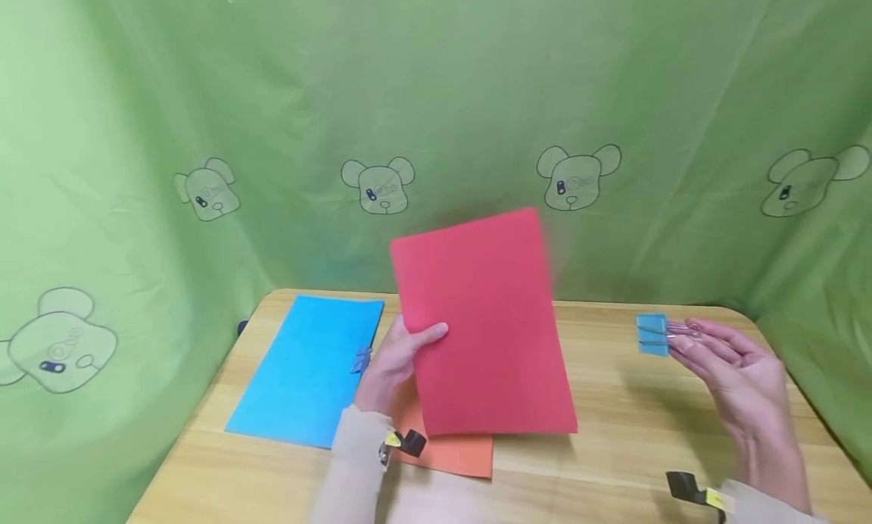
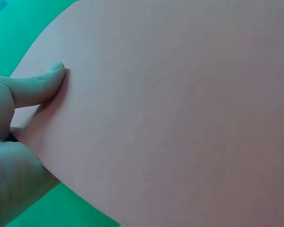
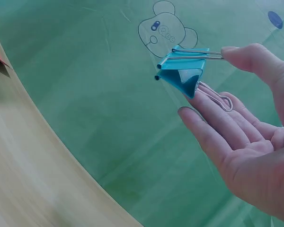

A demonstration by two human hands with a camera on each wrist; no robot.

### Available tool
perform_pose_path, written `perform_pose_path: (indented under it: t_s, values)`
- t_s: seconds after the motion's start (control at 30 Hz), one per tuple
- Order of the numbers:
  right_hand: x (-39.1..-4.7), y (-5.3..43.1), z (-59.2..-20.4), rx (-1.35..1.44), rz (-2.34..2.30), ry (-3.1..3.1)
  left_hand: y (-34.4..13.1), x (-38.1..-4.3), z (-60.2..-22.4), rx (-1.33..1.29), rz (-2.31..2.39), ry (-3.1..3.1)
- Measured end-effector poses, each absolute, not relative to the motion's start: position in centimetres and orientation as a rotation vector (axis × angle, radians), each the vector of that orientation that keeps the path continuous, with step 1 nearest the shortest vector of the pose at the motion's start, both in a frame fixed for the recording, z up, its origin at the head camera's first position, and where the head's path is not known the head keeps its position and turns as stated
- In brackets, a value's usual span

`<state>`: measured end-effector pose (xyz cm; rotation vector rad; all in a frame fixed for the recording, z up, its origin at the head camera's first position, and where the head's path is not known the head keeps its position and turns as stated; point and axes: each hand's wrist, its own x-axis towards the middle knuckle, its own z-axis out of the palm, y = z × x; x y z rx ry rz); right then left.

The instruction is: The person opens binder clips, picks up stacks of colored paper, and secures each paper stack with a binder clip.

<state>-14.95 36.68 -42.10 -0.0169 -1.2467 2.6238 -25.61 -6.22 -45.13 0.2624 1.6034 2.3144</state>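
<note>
My left hand (image 1: 395, 357) grips red paper (image 1: 487, 335) by its left edge, thumb across the front and the other fingers hidden behind. The paper is raised and tilted above the table; in the left wrist view it looks greyish pink and fills most of the picture. Off to the right, my right hand (image 1: 745, 380) holds a light-blue binder clip (image 3: 184, 64) by its wire handles. The thumb lies on the upper handle and the fingers support the lower one. A narrow gap shows between the clip's lips, which point left, away from the red paper's edge.
Blue paper (image 1: 306, 372) lies on the wooden table (image 1: 599, 463) at left, with a dark blue binder clip (image 1: 362, 360) on its right edge. Orange paper (image 1: 456, 456) lies partly hidden below the red paper. A green curtain (image 1: 463, 77) with bear-head drawings surrounds the table.
</note>
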Motion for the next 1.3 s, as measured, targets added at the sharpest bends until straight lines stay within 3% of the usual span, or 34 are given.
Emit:
perform_pose_path:
  t_s: [0.47, 0.87, 1.3]
  values:
    - [-15.0, 36.2, -41.7, -0.116, 2.459, -1.560, -8.8, -25.3, -44.9, 0.222, 2.328, 1.597]
    - [-15.1, 34.9, -42.6, -0.174, 2.241, -1.923, -9.3, -24.3, -45.9, 0.348, 2.291, 1.778]
    - [-15.7, 33.5, -42.8, -0.142, 2.235, -1.899, -9.3, -24.4, -45.3, 0.389, 2.299, 1.658]
